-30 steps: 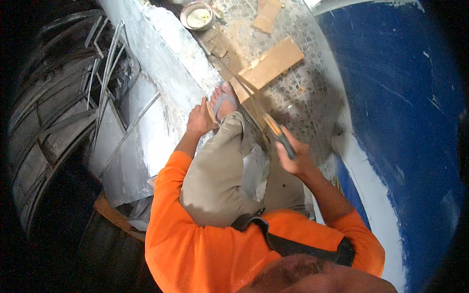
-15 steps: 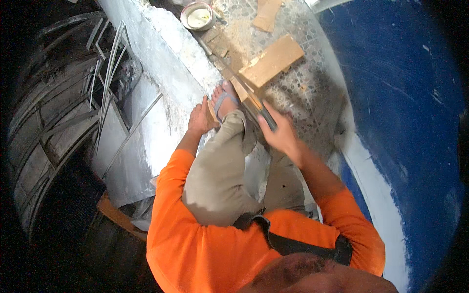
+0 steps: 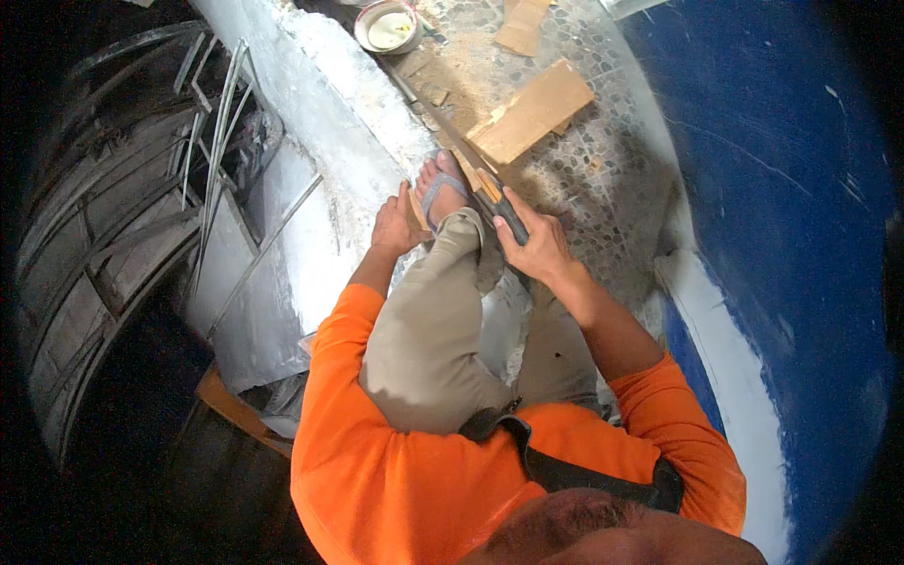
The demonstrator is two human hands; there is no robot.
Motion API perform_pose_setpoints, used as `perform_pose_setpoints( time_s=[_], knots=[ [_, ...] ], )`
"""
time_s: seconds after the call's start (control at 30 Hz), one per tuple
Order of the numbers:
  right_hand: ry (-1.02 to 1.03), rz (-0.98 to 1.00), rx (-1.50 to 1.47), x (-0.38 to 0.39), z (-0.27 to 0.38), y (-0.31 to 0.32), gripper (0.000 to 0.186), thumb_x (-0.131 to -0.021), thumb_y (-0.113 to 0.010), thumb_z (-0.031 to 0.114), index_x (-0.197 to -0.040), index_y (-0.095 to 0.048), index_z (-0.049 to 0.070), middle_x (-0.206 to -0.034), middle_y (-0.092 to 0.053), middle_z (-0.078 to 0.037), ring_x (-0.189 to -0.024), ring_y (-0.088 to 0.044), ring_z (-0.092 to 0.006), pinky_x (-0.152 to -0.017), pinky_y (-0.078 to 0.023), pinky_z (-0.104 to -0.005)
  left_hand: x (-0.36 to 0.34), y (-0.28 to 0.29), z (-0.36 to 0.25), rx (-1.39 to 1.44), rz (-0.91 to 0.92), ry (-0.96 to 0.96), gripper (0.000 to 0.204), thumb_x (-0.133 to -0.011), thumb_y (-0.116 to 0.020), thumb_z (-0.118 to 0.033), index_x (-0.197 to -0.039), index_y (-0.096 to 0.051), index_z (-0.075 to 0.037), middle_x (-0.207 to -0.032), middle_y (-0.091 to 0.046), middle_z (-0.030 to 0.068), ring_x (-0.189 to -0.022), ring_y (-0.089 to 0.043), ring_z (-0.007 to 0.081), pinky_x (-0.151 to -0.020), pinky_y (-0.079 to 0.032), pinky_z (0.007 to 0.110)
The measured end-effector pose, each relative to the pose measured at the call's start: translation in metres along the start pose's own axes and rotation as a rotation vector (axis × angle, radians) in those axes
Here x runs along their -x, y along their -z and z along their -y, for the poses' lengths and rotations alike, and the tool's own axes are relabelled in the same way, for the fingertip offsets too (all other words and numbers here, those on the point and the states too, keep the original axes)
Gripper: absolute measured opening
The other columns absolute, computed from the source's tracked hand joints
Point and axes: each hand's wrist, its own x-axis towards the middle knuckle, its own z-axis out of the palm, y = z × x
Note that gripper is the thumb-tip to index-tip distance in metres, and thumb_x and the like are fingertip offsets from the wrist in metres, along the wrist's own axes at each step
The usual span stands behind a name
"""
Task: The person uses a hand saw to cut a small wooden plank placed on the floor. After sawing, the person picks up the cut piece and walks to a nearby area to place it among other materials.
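Observation:
My right hand (image 3: 532,240) grips the black-and-orange handle (image 3: 508,217) of a long saw, whose blade (image 3: 433,121) runs up and left past my sandalled foot (image 3: 439,188). Left of that foot, my left hand (image 3: 394,226) has its fingers closed on a narrow wood strip (image 3: 414,212) against the edge of the pale, rough ledge (image 3: 330,108). Wood lies along the blade by my toes; where the teeth meet it is too small to make out. A wooden board (image 3: 532,108) rests on the speckled floor just beyond.
A small tub with pale contents (image 3: 388,28) stands at the top, beside another wood offcut (image 3: 520,24). Thin metal strips and panels (image 3: 217,151) crowd the dark left side. A blue wall with a white lower band (image 3: 772,188) curves along the right.
My right hand has moved forward and left along with the saw, bringing the handle nearer my foot. My left hand stays in much the same place.

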Motion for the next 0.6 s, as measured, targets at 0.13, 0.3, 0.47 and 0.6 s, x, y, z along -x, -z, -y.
perform_pose_setpoints(
  time_s=[0.13,0.3,0.47,0.6],
  knots=[
    [-0.182,0.117,-0.027,0.067,0.008,0.055,0.055,-0.095,-0.070,0.020,-0.145,-0.054,0.004,-0.098,-0.074,-0.025,-0.084,-0.075,-0.0384,-0.076,-0.059,-0.0421,-0.001,0.011,-0.011,-0.050,0.131,0.095,0.136,-0.063,-0.095,-0.040,-0.164,-0.009,-0.010,-0.125,-0.054,0.0210,-0.119,-0.054,0.0405,-0.106,-0.046,0.047],
    [-0.180,0.134,-0.021,0.155,0.016,0.115,0.058,-0.097,-0.067,0.019,-0.150,-0.049,0.005,-0.098,-0.074,-0.022,-0.083,-0.075,-0.0320,-0.078,-0.058,-0.0394,0.002,-0.002,0.004,-0.013,0.041,0.060,0.138,-0.062,-0.095,-0.040,-0.164,-0.008,-0.010,-0.126,-0.054,0.0205,-0.119,-0.055,0.0400,-0.106,-0.046,0.047],
    [-0.050,0.050,-0.050,0.023,-0.001,0.033,0.051,-0.096,-0.067,0.020,-0.144,-0.056,0.005,-0.095,-0.072,-0.028,-0.086,-0.075,-0.0403,-0.079,-0.057,-0.0435,0.001,0.002,-0.002,-0.021,0.060,0.039,0.137,-0.062,-0.095,-0.037,-0.165,-0.008,-0.011,-0.128,-0.053,0.0206,-0.120,-0.054,0.0394,-0.107,-0.045,0.047],
    [-0.116,0.015,-0.008,-0.040,0.013,-0.004,0.047,-0.097,-0.068,0.021,-0.138,-0.061,0.000,-0.104,-0.072,-0.028,-0.091,-0.074,-0.0254,-0.081,-0.055,-0.0361,0.001,0.000,-0.001,-0.039,0.028,0.028,0.136,-0.062,-0.095,-0.036,-0.165,-0.009,-0.012,-0.128,-0.053,0.0209,-0.120,-0.055,0.0394,-0.108,-0.045,0.046]
  ],
)
